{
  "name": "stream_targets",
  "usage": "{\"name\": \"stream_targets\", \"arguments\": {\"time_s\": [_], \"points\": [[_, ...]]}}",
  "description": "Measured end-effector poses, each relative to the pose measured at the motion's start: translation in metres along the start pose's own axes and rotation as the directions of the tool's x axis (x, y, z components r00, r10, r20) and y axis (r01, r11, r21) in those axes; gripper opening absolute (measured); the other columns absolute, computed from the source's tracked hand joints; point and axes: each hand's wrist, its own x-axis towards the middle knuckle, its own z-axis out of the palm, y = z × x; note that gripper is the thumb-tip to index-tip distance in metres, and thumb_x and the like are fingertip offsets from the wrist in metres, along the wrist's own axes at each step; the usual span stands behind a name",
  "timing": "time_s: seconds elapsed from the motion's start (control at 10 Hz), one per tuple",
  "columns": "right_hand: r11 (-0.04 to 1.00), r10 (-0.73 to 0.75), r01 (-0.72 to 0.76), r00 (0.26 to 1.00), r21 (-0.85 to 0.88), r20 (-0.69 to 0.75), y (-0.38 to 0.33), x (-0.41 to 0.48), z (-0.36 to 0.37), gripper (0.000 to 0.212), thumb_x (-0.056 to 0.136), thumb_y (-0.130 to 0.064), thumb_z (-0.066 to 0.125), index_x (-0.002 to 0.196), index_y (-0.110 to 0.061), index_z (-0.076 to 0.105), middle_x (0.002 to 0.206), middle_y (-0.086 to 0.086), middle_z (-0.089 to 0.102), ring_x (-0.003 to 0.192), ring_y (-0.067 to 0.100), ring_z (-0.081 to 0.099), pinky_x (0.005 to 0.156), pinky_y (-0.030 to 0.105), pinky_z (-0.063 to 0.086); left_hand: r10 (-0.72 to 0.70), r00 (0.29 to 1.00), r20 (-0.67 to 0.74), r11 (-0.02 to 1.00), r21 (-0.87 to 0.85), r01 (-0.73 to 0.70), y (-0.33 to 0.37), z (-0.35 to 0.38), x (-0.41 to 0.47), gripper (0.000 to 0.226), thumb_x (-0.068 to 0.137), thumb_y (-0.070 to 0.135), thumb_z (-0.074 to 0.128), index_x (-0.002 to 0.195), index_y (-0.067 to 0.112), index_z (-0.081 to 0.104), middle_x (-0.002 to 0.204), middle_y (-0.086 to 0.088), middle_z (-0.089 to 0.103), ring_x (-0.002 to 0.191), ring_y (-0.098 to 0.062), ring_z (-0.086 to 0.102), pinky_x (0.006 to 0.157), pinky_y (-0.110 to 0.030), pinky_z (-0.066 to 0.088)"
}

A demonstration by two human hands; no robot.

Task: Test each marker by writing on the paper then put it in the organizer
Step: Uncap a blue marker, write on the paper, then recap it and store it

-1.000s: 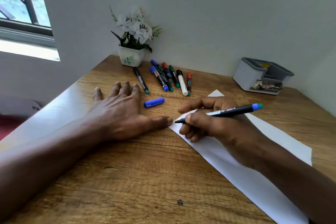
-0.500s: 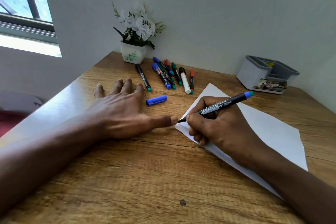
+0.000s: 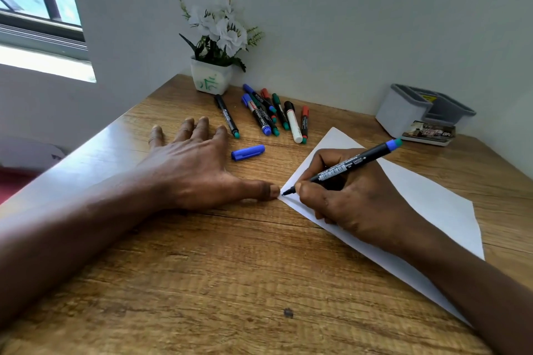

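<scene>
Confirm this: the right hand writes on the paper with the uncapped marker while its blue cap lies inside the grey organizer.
Not the organizer. The head view shows the blue cap lying on the table, beside the left hand. The rest stands: the right hand has the uncapped marker on the paper.

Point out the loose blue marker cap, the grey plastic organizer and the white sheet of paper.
loose blue marker cap (image 3: 248, 152), head view, middle of the cap.
grey plastic organizer (image 3: 399, 115), head view, its front left wall.
white sheet of paper (image 3: 427, 204), head view, bare area right of the writing hand.
</scene>
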Motion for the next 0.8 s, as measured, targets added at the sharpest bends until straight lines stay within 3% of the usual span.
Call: {"name": "stream_targets", "arguments": {"time_s": [0.1, 0.4, 0.8], "points": [[1.000, 0.002, -0.002, 1.000, 0.011, -0.013, 0.0006, 0.0004, -0.0005, 0.008, 0.074, -0.019, 0.071, 0.068, -0.014, 0.067, 0.055, 0.002, 0.065, 0.047, 0.008, 0.059, 0.047, 0.021, 0.046, 0.001, 1.000, 0.013, 1.000, 0.009, -0.001, 0.0004, -0.0018, -0.0009, 0.160, 0.026, 0.115, 0.015, 0.161, 0.031, -0.006, 0.168, -0.003, -0.015, 0.155, -0.023, -0.012, 0.122, -0.063, -0.003], [0.998, -0.020, 0.019, 0.999, 0.056, 0.025, 0.0032, -0.0007, 0.0007, 0.005, 0.080, -0.013, 0.072, 0.076, -0.011, 0.070, 0.059, 0.001, 0.066, 0.052, 0.008, 0.061, 0.052, 0.021, 0.047, 0.008, 1.000, 0.009, 1.000, 0.012, -0.008, -0.0003, -0.0014, -0.0010, 0.159, 0.027, 0.115, 0.015, 0.161, 0.032, -0.005, 0.169, -0.004, -0.014, 0.155, -0.023, -0.011, 0.121, -0.064, -0.003], [0.996, 0.004, -0.002, 1.000, 0.091, -0.026, 0.0030, -0.0012, -0.0007, 0.011, 0.078, -0.011, 0.069, 0.068, -0.010, 0.064, 0.050, 0.001, 0.061, 0.042, 0.007, 0.057, 0.042, 0.018, 0.043, 0.010, 1.000, 0.005, 1.000, 0.004, -0.010, -0.0016, 0.0003, 0.0024, 0.160, 0.025, 0.115, 0.015, 0.161, 0.033, -0.005, 0.169, -0.003, -0.014, 0.155, -0.023, -0.011, 0.121, -0.064, -0.005]]}}
